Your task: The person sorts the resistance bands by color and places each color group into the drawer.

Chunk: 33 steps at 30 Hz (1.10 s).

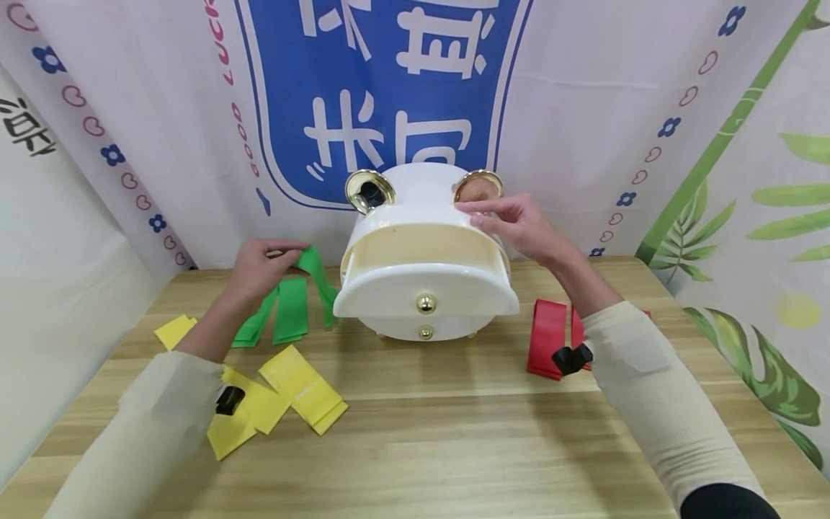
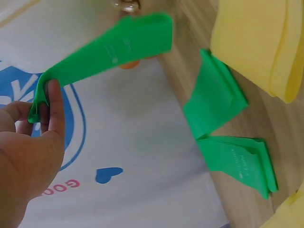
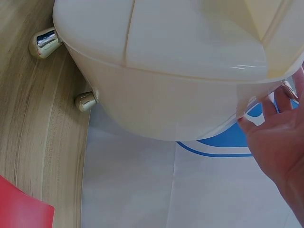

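My left hand (image 1: 258, 268) pinches one end of a flat green band (image 2: 109, 52), and its other part hangs down beside the box. In the middle of the table stands a white rounded box (image 1: 389, 294) with gold knobs, two gold-rimmed round ears and its upper drawer pulled out. My right hand (image 1: 521, 229) rests at the box's upper right, by the right ear (image 1: 478, 186), with its index finger nearly straight and its thumb against the box. Its other fingertips are partly hidden. More folded green bands (image 1: 290, 310) lie left of the box.
Folded yellow bands (image 1: 305, 386) lie at the front left, partly under my left forearm. Red bands (image 1: 547, 337) lie right of the box, partly hidden by my right forearm. A printed white curtain (image 1: 570, 94) hangs close behind the wooden table (image 1: 415, 454).
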Available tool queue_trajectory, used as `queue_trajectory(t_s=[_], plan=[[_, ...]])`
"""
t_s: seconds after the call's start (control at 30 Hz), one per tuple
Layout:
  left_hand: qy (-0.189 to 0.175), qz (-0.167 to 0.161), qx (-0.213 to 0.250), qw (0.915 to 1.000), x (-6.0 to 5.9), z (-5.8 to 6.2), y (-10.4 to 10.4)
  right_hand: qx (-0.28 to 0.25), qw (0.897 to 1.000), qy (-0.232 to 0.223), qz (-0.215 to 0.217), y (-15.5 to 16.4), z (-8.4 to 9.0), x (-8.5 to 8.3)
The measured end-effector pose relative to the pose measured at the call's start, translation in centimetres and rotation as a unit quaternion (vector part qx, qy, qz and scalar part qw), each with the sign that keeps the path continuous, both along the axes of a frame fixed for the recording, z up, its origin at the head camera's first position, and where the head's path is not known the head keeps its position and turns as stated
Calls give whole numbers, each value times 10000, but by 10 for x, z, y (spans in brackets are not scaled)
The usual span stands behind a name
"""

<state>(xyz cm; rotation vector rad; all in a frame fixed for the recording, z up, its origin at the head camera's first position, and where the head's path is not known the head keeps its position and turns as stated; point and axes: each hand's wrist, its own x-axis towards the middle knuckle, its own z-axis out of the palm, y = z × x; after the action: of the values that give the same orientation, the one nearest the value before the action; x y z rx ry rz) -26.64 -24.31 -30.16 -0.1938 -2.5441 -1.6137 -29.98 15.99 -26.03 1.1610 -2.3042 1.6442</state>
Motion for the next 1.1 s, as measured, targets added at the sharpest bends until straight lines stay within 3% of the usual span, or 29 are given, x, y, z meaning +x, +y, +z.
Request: queue_trajectory(t_s=[0.1,0.3,0.5,0.77,1.1], plan=[[86,144,46,9998,4,5,0,-8,10000,21,11,0,0,0],[386,427,-308,9979,15,21,0,-17,10000,34,9,0,-1,0],[468,-76,683,9965,28,44,4,-62,10000,34,59,0,-1,0],[772,-617,1297,9866,44,67,12,-90,9999,32,106,0,-2,0],[1311,-1310,2263,9563,54,87,24,-86,9999,40,97,1,-2,-1]])
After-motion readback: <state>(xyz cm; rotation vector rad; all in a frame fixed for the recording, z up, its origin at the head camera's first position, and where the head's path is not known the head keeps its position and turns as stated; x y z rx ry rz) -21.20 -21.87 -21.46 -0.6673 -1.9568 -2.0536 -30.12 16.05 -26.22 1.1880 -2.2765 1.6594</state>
